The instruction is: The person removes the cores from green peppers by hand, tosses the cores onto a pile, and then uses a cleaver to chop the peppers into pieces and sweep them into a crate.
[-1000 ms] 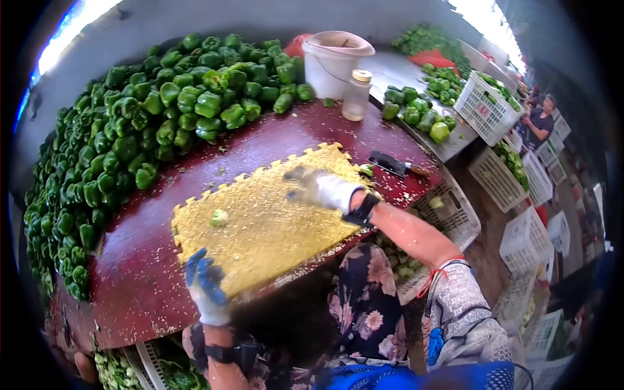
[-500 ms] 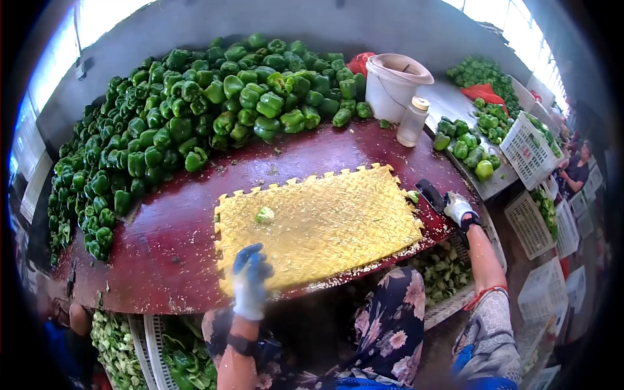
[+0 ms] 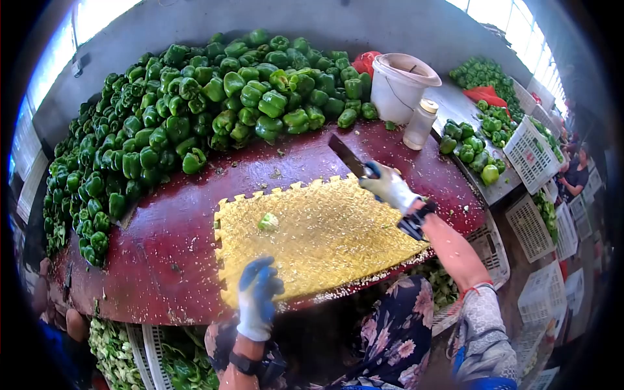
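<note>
My right hand (image 3: 390, 187), in a white and blue glove, is closed around the handle of a broad-bladed knife (image 3: 347, 156). The blade points up and to the left, above the far edge of the yellow foam mat (image 3: 325, 240). My left hand (image 3: 256, 296), gloved in blue and white, is at the mat's near left edge with fingers loosely bent and apart, nothing visible in it. A pale green pepper piece (image 3: 268, 221) lies on the mat's left half, beyond my left hand. Small pale seeds are scattered over the mat.
A large heap of green bell peppers (image 3: 188, 110) covers the back and left of the red table (image 3: 169, 247). A white bucket (image 3: 398, 91) and a jar (image 3: 420, 127) stand at the back right. Crates (image 3: 532, 153) with peppers are further right, and a person (image 3: 574, 172) sits beyond.
My right hand has swung the knife left and away from me, from the mat's right side to above its far edge. My left hand has moved slightly down and right.
</note>
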{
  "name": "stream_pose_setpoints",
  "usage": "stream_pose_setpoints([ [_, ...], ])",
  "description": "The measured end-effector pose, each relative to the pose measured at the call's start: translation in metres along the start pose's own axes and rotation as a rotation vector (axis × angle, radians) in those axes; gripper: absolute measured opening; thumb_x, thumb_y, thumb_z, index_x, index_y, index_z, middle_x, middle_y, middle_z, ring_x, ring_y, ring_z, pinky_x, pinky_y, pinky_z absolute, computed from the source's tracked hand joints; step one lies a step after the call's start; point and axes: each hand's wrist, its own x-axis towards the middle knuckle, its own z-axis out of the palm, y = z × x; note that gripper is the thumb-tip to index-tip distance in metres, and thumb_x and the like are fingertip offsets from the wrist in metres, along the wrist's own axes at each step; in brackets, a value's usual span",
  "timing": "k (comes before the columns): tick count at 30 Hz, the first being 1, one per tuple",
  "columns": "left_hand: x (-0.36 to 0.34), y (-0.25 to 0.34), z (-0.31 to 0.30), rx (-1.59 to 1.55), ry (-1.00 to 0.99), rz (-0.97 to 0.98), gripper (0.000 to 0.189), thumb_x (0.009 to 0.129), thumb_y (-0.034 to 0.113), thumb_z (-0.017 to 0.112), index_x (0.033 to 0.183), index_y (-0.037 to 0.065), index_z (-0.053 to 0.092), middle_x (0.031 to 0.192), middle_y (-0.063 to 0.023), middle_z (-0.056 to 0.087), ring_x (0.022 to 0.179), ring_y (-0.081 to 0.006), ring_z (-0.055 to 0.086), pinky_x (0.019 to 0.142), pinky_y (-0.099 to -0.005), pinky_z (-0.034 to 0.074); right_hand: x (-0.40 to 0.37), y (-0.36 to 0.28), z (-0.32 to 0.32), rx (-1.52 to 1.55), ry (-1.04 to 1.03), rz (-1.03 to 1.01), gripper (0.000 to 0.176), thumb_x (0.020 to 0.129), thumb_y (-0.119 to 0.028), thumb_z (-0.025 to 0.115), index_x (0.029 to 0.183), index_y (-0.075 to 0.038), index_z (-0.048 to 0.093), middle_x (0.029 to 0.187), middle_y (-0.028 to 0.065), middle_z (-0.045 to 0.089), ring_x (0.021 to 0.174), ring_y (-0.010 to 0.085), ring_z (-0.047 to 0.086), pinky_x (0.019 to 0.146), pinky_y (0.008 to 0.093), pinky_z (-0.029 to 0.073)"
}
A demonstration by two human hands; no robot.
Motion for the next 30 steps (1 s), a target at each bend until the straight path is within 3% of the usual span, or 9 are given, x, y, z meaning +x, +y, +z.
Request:
stream_pose_setpoints([
  [5,-0.011,0.015,0.004,-0.014,0.042,-0.072,0.030,0.098,0.021,0.060,0.121,0.002,0.058,0.090,-0.0045,0.062,0.070,-0.0134,0.060,0.065,-0.0279,0.052,0.102,-0.053,0.053,-0.103,0.228,-0.116,0.041,0.083,-0.033,0.057,0.110,-0.001,0.055,0.093,0.0277,0.065,0.090,0.0437,0.063,0.083,0.0488,0.048],
  [13,-0.011,0.018,0.003,-0.058,0.050,-0.178,0.035,0.096,0.021,0.060,0.123,-0.001,0.055,0.095,-0.0069,0.063,0.073,-0.0150,0.063,0.065,-0.0288,0.053,0.238,-0.098,0.107,-0.135,0.170,0.007,0.046,0.086,-0.025,0.054,0.125,-0.001,0.059,0.125,0.0252,0.061,0.119,0.0385,0.058,0.103,0.0434,0.045],
  [16,-0.008,0.019,0.006,-0.043,0.043,-0.185,0.035,0.096,0.020,0.060,0.123,-0.001,0.055,0.095,-0.0069,0.063,0.073,-0.0150,0.063,0.065,-0.0291,0.053,0.222,-0.078,0.127,-0.149,0.261,-0.132,0.043,0.086,-0.028,0.055,0.118,0.000,0.057,0.116,0.0271,0.064,0.112,0.0443,0.059,0.095,0.0450,0.048],
  [21,-0.005,0.003,0.010,-0.041,0.002,-0.217,0.036,0.096,0.021,0.062,0.123,-0.001,0.055,0.096,-0.0074,0.063,0.072,-0.0149,0.063,0.064,-0.0293,0.052,0.134,-0.045,0.110,-0.371,-0.054,-0.245,0.054,0.089,-0.027,0.054,0.139,-0.008,0.044,0.121,0.0253,0.062,0.113,0.0392,0.061,0.098,0.0466,0.048],
  [23,-0.007,-0.001,0.012,-0.057,-0.006,-0.231,0.036,0.096,0.021,0.061,0.124,-0.001,0.055,0.096,-0.0076,0.063,0.072,-0.0149,0.063,0.064,-0.0290,0.052,0.131,-0.027,0.113,-0.481,0.098,-0.422,0.050,0.091,-0.025,0.054,0.137,-0.009,0.043,0.108,0.0220,0.065,0.092,0.0354,0.067,0.081,0.0454,0.056],
  [25,-0.009,-0.003,0.011,-0.001,0.012,-0.212,0.034,0.096,0.019,0.061,0.124,-0.001,0.055,0.096,-0.0077,0.063,0.072,-0.0149,0.063,0.064,-0.0286,0.052,0.112,-0.073,0.075,-0.066,-0.097,0.139,0.044,0.101,-0.027,0.048,0.140,-0.011,0.039,0.116,0.0182,0.060,0.105,0.0281,0.062,0.088,0.0334,0.055],
  [26,-0.009,-0.004,0.012,-0.008,0.014,-0.209,0.033,0.097,0.018,0.060,0.124,-0.001,0.055,0.096,-0.0076,0.063,0.072,-0.0149,0.063,0.063,-0.0286,0.052,0.127,-0.069,0.075,-0.021,0.023,0.225,0.036,0.099,-0.019,0.049,0.132,-0.007,0.044,0.099,0.0154,0.060,0.090,0.0220,0.063,0.075,0.0248,0.056],
  [27,-0.009,-0.004,0.012,-0.002,0.017,-0.211,0.033,0.097,0.018,0.060,0.124,-0.001,0.055,0.096,-0.0076,0.063,0.072,-0.0149,0.063,0.063,-0.0286,0.052,0.155,-0.042,0.081,-0.359,0.114,-0.015,0.033,0.095,-0.016,0.052,0.125,-0.002,0.051,0.094,0.0154,0.064,0.085,0.0270,0.065,0.075,0.0335,0.056],
  [30,-0.008,-0.001,0.016,0.028,0.032,-0.273,0.032,0.097,0.018,0.060,0.123,0.000,0.056,0.096,-0.0075,0.062,0.072,-0.0149,0.063,0.063,-0.0295,0.053,0.202,-0.043,0.070,-0.201,0.301,-0.074,0.040,0.088,-0.023,0.057,0.121,-0.001,0.055,0.111,0.0254,0.065,0.103,0.0394,0.063,0.091,0.0442,0.050],
])
